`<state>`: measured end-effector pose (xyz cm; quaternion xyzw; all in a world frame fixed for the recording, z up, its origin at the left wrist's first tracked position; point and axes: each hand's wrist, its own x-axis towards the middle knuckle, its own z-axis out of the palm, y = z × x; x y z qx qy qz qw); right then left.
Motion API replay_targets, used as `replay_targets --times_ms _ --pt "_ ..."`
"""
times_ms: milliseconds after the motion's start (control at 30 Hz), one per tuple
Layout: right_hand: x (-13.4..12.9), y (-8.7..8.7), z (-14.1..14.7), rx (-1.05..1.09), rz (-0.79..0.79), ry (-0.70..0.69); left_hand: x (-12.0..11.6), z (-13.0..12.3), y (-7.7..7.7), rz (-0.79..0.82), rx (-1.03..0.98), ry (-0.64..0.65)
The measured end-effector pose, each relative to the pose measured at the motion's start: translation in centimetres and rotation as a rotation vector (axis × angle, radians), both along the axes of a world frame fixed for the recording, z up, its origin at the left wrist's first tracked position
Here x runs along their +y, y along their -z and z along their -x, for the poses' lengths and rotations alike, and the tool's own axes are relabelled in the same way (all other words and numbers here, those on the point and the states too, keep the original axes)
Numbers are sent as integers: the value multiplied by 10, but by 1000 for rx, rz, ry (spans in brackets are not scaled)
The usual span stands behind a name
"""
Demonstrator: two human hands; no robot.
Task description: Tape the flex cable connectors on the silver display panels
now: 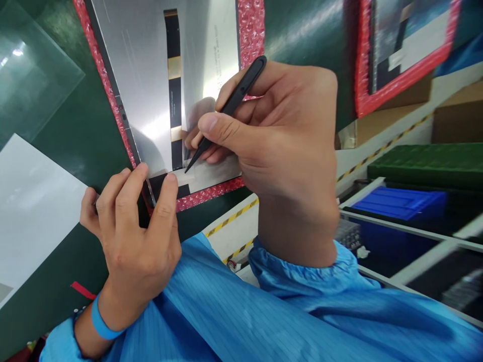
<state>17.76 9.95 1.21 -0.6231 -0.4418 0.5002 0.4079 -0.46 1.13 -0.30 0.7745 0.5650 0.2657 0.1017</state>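
Observation:
A flat panel with a silvery metal back (136,65) lies on pink bubble wrap (252,27). A dark slot with a black and gold strip (174,95) runs along it. My right hand (279,130) grips black pointed tweezers (241,90) between thumb and fingers. The tips point down at a whitish strip (204,178) by the panel's near edge; whether they touch it I cannot tell. My left hand (139,226) rests at the panel's near left corner with fingers spread, the index fingertip on the edge by the strip.
On the green work surface (86,146) lie a white sheet (37,201) and a clear plastic sheet (41,70) at left. Another panel in red bubble wrap (411,80) sits at upper right above cardboard boxes (458,115). Lower right holds a blue bin (400,201) near a metal frame.

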Motion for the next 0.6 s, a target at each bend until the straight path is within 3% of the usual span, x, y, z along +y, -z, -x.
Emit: replay_targets --times_ms 600 --pt "-6 -1 5 57 -70 80 -2 0 3 5 144 -16"
